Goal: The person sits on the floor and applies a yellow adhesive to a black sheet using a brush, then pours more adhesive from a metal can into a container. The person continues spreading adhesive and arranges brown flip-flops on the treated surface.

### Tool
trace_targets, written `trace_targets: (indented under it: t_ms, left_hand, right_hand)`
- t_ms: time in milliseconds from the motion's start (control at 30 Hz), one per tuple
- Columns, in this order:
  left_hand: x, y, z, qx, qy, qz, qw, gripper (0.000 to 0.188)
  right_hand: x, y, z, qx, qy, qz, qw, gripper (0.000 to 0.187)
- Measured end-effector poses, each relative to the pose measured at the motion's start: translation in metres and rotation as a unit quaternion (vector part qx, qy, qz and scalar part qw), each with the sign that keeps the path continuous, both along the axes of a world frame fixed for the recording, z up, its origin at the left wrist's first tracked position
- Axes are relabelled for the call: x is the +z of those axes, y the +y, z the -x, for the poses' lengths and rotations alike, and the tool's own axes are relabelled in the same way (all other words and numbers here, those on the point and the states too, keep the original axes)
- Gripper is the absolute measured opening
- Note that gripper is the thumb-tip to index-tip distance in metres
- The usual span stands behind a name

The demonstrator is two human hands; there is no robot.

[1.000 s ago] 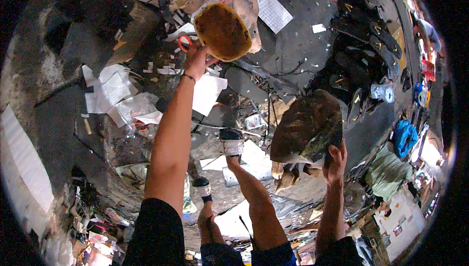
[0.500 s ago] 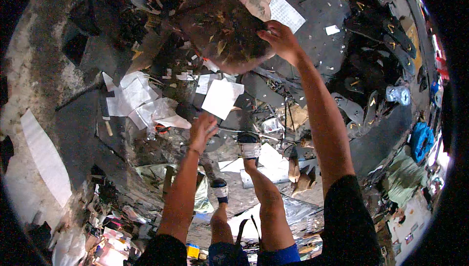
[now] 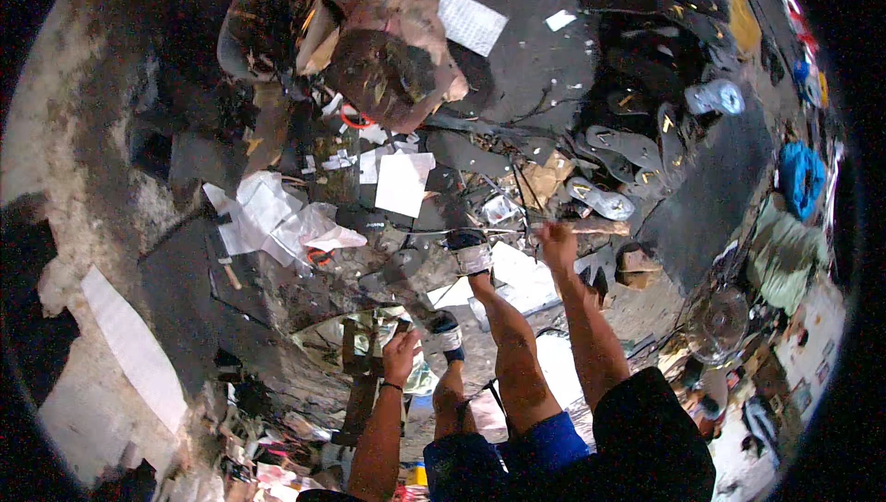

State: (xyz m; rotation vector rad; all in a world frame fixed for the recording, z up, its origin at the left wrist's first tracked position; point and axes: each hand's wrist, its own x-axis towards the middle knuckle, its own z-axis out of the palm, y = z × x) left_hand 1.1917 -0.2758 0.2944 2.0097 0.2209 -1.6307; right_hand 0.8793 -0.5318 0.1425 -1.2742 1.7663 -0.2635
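My left hand (image 3: 400,359) is low, just left of my left foot. Its fingers are closed round a small dark object (image 3: 403,326) whose kind I cannot make out. My right hand (image 3: 557,245) hangs in front of my right knee, its fingers curled and slightly blurred; whether anything is in them is hidden. Nearest to it are a short piece of wood (image 3: 598,226) and white sheets (image 3: 517,273) on the floor. Farther off lies a brown sack-like container (image 3: 369,68) with dark scraps in it, apart from both hands. A white sheet (image 3: 403,184) lies in front of my feet.
Several dark flip-flop sandals (image 3: 623,147) lie at the right. Crumpled white paper (image 3: 263,211) and orange-handled scissors (image 3: 318,256) are at the left. A printed sheet (image 3: 464,17) lies at the back, a clear round fan-like thing (image 3: 717,325) at the lower right.
My right hand has let go of the brown container's edge and come back toward my knees. The container now rests farther left. My left hand has drawn back and closed on a small dark object.
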Motion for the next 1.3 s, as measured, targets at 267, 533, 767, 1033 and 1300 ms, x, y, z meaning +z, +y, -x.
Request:
trace_targets:
  t_ms: [267, 533, 767, 1033, 1300]
  left_hand:
    - [0.074, -0.066, 0.023, -0.508, -0.200, 0.184, 0.818, 0.032]
    - [0.248, -0.119, 0.082, -0.685, -0.095, 0.307, 0.653, 0.065]
    - [0.305, -0.043, 0.069, -0.768, -0.034, 0.386, 0.509, 0.056]
    - [0.392, -0.058, 0.120, -0.733, 0.000, 0.380, 0.563, 0.038]
    - [0.252, -0.127, 0.007, -0.820, -0.173, 0.269, 0.475, 0.032]
  right_hand:
    - [0.170, 0.108, -0.116, 0.033, -0.093, 0.047, 0.994, 0.039]
    - [0.376, 0.108, -0.170, -0.031, -0.064, 0.071, 0.995, 0.046]
    - [0.485, 0.174, -0.132, -0.206, -0.129, 0.118, 0.963, 0.045]
    - [0.453, 0.300, 0.009, -0.353, 0.030, 0.152, 0.923, 0.034]
    - [0.339, 0.642, 0.114, -0.679, 0.188, -0.123, 0.699, 0.026]
